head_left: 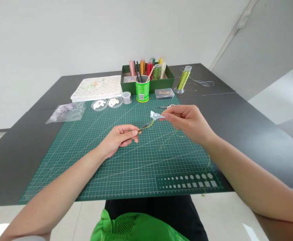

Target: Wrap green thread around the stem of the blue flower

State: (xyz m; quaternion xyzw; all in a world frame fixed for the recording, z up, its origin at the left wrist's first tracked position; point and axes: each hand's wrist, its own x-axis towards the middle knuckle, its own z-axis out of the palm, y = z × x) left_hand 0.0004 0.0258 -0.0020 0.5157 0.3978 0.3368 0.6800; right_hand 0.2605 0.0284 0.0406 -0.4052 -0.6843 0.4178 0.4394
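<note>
Pale petal piece [156, 115] on the tip of a thin wire stem [146, 127], held above the cutting mat [126, 167] at mid-surface. The right hand [186, 122] pinches the piece between fingertips, and the left hand [120, 137] is closed around the stem's lower end. Fine green thread [169, 139] trails loose below the right hand. Risk, as judged: the slack thread may snag or loosen, and a light pinch may let the piece slip.

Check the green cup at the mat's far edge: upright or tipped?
Upright. The green cup stands on its base at the cutting mat's far edge, mouth up, with black sticks standing in it.
</note>
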